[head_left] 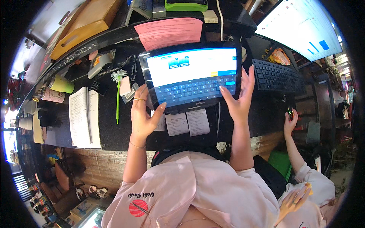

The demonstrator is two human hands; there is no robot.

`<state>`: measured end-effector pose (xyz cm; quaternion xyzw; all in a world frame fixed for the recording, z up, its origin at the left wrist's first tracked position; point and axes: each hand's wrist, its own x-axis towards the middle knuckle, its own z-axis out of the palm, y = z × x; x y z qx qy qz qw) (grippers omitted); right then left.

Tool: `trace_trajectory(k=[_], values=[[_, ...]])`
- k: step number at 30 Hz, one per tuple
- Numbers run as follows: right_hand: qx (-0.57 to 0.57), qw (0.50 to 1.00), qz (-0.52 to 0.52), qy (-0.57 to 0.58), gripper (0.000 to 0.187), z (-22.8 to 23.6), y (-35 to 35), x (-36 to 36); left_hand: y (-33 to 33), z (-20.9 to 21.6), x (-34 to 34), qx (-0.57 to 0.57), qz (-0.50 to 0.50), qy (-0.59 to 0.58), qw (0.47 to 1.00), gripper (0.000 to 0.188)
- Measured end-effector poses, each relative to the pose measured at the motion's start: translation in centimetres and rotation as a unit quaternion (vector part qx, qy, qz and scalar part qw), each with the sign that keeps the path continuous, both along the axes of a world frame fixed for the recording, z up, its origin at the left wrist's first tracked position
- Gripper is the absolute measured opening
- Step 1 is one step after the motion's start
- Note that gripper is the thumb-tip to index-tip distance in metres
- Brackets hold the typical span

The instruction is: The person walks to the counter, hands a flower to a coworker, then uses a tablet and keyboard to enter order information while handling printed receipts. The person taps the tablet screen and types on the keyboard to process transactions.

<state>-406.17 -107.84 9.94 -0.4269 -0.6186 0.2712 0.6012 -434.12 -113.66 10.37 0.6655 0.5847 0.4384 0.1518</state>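
Observation:
A touchscreen terminal (192, 74) with a dark frame stands tilted on the black counter, an on-screen keyboard lit on its lower half. My left hand (143, 116), with gold rings and a bracelet on the wrist, grips its left edge. The left thumb rests at the lower left corner of the screen. On the opposite side, my right hand (241, 98) holds the right edge, fingers along the frame and thumb over the right part of the keyboard. Printed paper slips (188, 123) lie below the terminal. A pink printed sheet (169, 32) is behind it.
Left of the terminal are a flower-topped green pen (118, 97), a stack of papers (84, 117), a scanner-like grey device (100, 67) and a green cup (62, 84). A black keyboard (275, 76) and a monitor (300, 28) stand right, where a co-worker's hand (291, 121) holds a mouse.

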Motion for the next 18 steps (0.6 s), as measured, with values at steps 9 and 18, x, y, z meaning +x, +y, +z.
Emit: trace_trajectory(k=[9, 18], values=[[0.011, 0.999, -0.029, -0.034, 0.095, -0.3, -0.2, -0.2, 0.7, -0.3, 0.6, 0.038, 0.025, -0.056, 0.997, 0.056], [0.021, 0.998, -0.032, -0.043, 0.093, -0.4, -0.3, -0.2, 1.8, 0.1, 1.6, 0.066, 0.065, -0.021, 0.995, 0.073]])
